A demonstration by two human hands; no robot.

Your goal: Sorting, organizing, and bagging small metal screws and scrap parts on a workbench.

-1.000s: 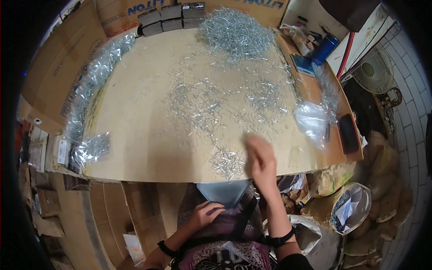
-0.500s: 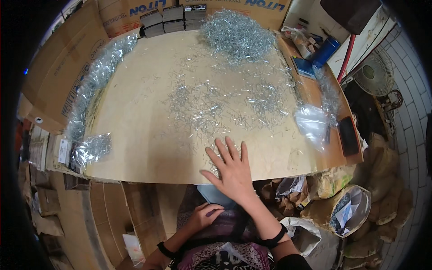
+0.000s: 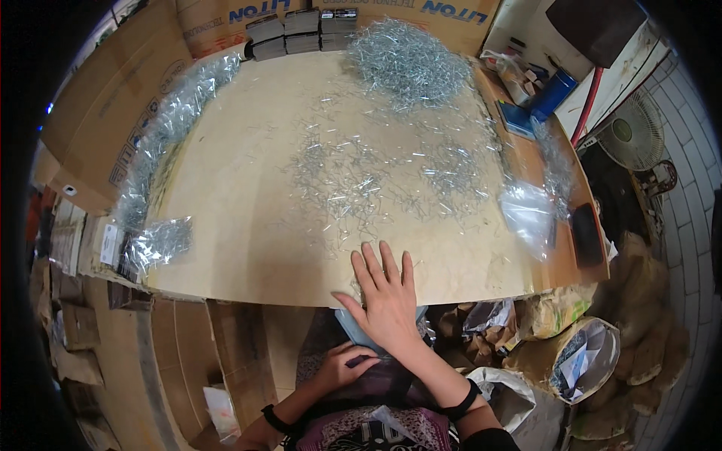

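Metal clips (image 3: 353,180) lie scattered in a thin layer over the middle of my tan board (image 3: 241,233), with one big heap (image 3: 410,60) at the far edge and a smaller cluster (image 3: 451,169) to the right of centre. My right hand (image 3: 387,297) is flat at the board's near edge, fingers spread, palm down, holding nothing; its heel overhangs the rim above a light blue bag (image 3: 353,331) in my lap. My left hand (image 3: 342,368) sits below the edge, fingers curled on that bag's rim. The near left part of the board is bare wood, and that is my widest free stretch. Along the left edge runs a row of filled clear bags (image 3: 162,143), and one more filled bag (image 3: 158,244) sits at the near left corner. One empty clear bag (image 3: 530,214) lies near the right edge. Four dark boxes (image 3: 301,30) stand at the far rim.
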